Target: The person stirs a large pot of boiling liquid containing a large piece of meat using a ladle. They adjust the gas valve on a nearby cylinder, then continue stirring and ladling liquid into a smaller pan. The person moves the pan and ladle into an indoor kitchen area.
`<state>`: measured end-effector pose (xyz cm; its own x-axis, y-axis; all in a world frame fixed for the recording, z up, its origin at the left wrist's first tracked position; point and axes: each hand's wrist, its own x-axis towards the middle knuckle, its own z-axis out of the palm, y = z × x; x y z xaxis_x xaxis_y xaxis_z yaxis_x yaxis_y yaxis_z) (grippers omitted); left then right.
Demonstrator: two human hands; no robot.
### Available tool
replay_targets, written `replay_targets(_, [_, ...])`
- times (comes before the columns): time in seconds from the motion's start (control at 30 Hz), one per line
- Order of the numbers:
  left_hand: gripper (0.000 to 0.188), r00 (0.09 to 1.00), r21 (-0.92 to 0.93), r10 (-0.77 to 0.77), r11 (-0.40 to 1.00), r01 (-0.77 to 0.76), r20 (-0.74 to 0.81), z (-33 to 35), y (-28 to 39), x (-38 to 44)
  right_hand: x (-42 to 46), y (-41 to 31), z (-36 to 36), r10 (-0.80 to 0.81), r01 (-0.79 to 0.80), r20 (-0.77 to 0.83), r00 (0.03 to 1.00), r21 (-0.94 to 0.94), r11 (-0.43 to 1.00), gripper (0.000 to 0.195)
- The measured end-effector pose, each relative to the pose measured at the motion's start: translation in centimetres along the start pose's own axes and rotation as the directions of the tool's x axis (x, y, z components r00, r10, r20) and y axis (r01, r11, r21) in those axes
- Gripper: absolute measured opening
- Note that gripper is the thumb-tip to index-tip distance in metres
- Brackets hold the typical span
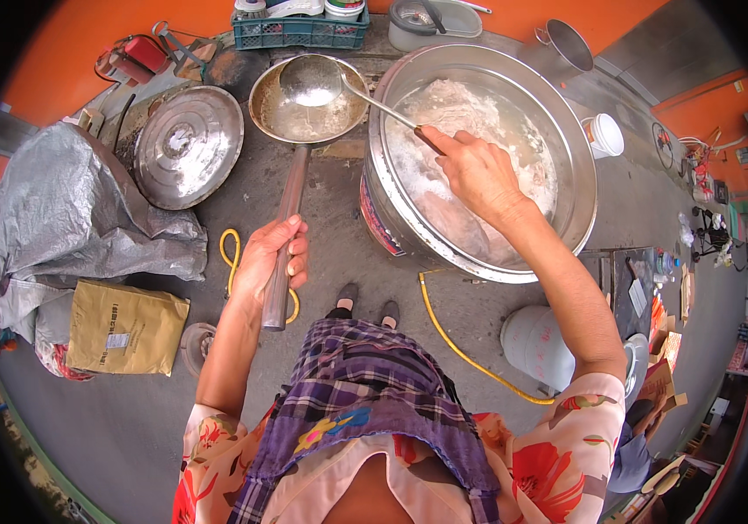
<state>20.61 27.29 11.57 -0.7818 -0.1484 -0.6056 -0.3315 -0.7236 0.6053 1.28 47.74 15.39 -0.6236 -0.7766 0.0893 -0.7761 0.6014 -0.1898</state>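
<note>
My left hand (273, 252) grips the long tube-like handle of a round metal pan (282, 124), held out to the left of the big pot. In my right hand (475, 167) is the handle of a metal ladle (311, 82), whose bowl hangs over the pan; whether they touch I cannot tell. My right forearm reaches across a large steel pot (577, 203). Cloudy, foamy liquid fills much of it, with pale meat-like pieces (455, 108) at the surface. The liquid's near right part is hidden behind my arm.
A metal lid (190, 147) leans at the left beside a silver tarp (79, 196) and brown paper sack (128, 327). Yellow hoses (449, 350) cross the ground near a gas cylinder (537, 344). A cleaver (636, 288) lies at right. Behind stand a green crate (302, 33) and fire extinguishers (144, 56).
</note>
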Motion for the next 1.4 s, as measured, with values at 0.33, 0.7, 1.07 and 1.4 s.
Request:
replay_targets(0.33, [0.022, 1.0, 0.019, 0.01, 1.0, -0.01, -0.001, 0.5, -0.2, 1.0, -6.1, 13.0, 0.2, 0.707, -0.66, 0.076, 0.703, 0.44, 0.609, 0.038])
replay_targets(0.7, [0.023, 1.0, 0.016, 0.014, 1.0, -0.013, -0.02, 0.7, -0.3, 1.1, -6.2, 17.7, 1.6, 0.72, -0.709, -0.001, 0.694, -0.169, 0.684, 0.028])
replay_targets(1.07, [0.024, 0.999, -0.005, 0.012, 1.0, -0.012, -0.035, 0.9, -0.3, 1.5, -4.5, 19.3, 2.7, 0.74, -0.76, 0.185, 0.646, 0.066, 0.647, 0.02])
replay_targets(1.4, [0.024, 1.0, -0.009, 0.009, 1.0, -0.009, -0.027, 1.0, -0.2, 1.6, -1.5, 18.9, 2.1, 0.728, -0.827, 0.403, 0.555, 0.361, 0.431, 0.01])
